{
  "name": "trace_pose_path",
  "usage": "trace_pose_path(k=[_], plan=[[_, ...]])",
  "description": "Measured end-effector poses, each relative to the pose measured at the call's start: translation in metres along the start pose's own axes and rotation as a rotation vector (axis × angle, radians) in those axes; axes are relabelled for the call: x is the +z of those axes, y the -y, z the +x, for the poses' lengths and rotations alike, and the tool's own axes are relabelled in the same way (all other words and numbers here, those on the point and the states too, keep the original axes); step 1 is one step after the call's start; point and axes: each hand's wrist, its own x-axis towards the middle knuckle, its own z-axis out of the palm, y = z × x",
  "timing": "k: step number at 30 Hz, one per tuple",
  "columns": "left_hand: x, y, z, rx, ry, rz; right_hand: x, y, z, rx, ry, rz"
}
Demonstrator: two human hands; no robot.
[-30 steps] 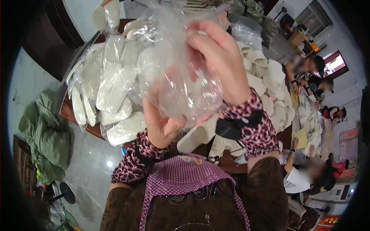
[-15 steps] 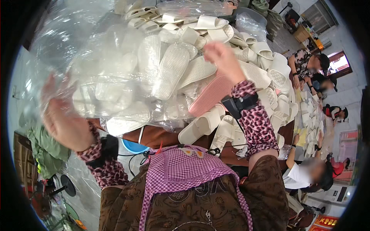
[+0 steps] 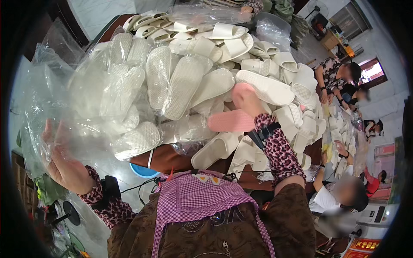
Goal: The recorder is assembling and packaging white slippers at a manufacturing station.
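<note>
From here I see the left hand raised at the left, its fingers parted under the film of a clear plastic bag; I can't tell whether they pinch it. The right hand bends down into the slipper pile on the brown counter, between a pink slipper and a long white slipper; its fingers are hidden, so their spread and hold I can't tell. Such loose, thin film could snag on the wrapped slippers, and a hard tug might tumble the heap. A red sign at lower right bears yellow characters; I make out no label on the slippers.
</note>
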Motion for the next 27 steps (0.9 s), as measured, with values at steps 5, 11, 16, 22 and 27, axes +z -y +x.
trace_pose_path(k=[5, 11, 16, 22, 27], plan=[[0.014, -0.004, -0.004, -0.042, 0.069, -0.057, -0.004, 0.000, 0.077, 0.164, -0.301, 0.204], [0.005, -0.012, -0.017, -0.157, 0.193, -0.144, 0.057, -0.014, 0.139, 0.273, -0.067, 0.045], [-0.003, -0.009, -0.023, -0.135, 0.269, -0.152, 0.079, -0.016, 0.148, 0.447, 0.059, -0.040], [-0.002, -0.007, -0.019, -0.198, 0.280, -0.180, 0.024, -0.016, 0.152, 0.223, 0.078, 0.397], [0.010, -0.009, -0.018, -0.203, 0.322, -0.187, -0.059, 0.019, 0.136, 0.161, -0.092, 0.515]])
